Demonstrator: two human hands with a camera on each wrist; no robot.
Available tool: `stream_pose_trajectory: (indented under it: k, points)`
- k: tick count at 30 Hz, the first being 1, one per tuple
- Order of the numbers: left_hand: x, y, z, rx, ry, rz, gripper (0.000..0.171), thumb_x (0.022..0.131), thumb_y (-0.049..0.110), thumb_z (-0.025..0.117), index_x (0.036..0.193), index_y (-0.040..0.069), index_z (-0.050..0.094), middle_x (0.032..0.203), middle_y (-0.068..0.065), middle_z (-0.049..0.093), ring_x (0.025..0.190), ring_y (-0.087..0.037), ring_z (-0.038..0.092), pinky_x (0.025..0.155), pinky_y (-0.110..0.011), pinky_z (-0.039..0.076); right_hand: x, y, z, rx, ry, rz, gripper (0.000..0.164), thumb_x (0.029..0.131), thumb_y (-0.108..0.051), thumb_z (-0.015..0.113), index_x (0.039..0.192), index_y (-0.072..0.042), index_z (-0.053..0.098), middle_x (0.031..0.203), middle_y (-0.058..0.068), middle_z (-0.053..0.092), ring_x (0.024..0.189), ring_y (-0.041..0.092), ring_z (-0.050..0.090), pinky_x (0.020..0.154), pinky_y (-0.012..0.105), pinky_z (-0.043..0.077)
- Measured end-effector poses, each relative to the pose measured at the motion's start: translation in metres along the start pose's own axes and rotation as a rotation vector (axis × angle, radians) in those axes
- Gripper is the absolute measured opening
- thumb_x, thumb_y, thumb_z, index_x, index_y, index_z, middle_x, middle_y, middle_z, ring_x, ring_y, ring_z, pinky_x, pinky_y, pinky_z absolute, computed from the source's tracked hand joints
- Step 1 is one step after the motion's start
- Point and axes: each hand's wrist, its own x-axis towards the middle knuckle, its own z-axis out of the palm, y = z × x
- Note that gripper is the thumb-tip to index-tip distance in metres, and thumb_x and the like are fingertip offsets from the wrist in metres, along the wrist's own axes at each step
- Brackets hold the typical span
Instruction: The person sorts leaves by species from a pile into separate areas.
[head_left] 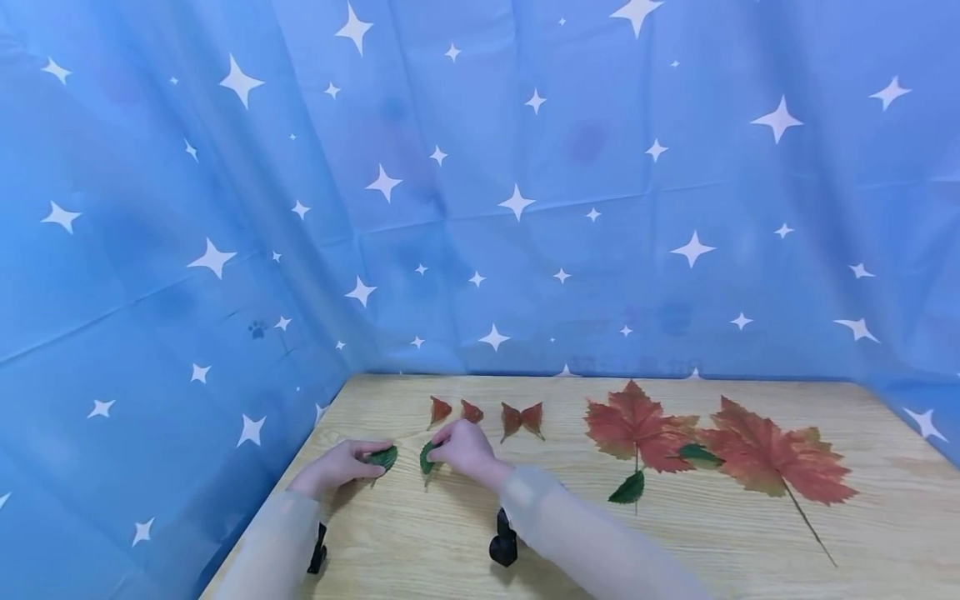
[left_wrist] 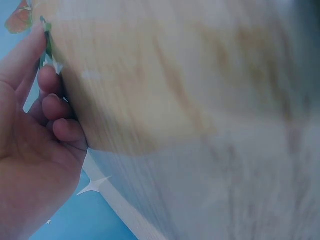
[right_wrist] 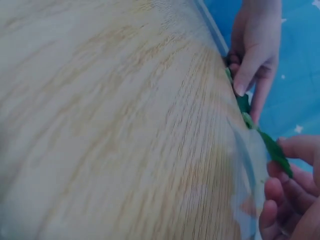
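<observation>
At the left of the table, my left hand pinches a small green leaf with toothed edges between thumb and fingers. A second green leaf is held by its right side in my right hand, a short way to the right. In the right wrist view the held leaves come close to each other near the table's edge. Only part of the left leaf shows in the left wrist view. Just beyond the hands lie small red-orange leaf pieces, one partly behind the right hand.
Two large red maple leaves lie at the right, one with a long stem. Near them are green leaves. A pair of small reddish pieces sits mid-table. Blue star-patterned cloth hangs behind and left of the wooden table.
</observation>
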Motion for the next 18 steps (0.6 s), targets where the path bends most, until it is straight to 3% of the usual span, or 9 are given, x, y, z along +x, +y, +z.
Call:
stream_pose_trajectory:
  k: [13,18]
  points:
    - [0.001,-0.001,-0.001,-0.063,-0.004,-0.01,0.057,0.089,0.012,0.071,0.141,0.0,0.049,0.148,-0.024,0.038,0.138,-0.041,0.028,0.108,-0.054,0.027,0.007,0.0,0.018,-0.055,-0.016,-0.005,0.011,0.081,-0.017,0.079,0.09,-0.013,0.075,0.088,-0.003,0.07,0.072,0.012,0.062,0.063,0.034,0.051]
    - [0.002,0.001,-0.001,-0.108,-0.002,-0.024,0.057,0.088,0.008,0.071,0.14,-0.001,0.05,0.147,-0.024,0.038,0.137,-0.04,0.029,0.109,-0.053,0.027,0.012,0.002,0.026,-0.189,-0.015,-0.026,0.013,0.079,-0.022,0.081,0.09,-0.017,0.077,0.088,-0.006,0.07,0.076,0.011,0.063,0.065,0.033,0.051]
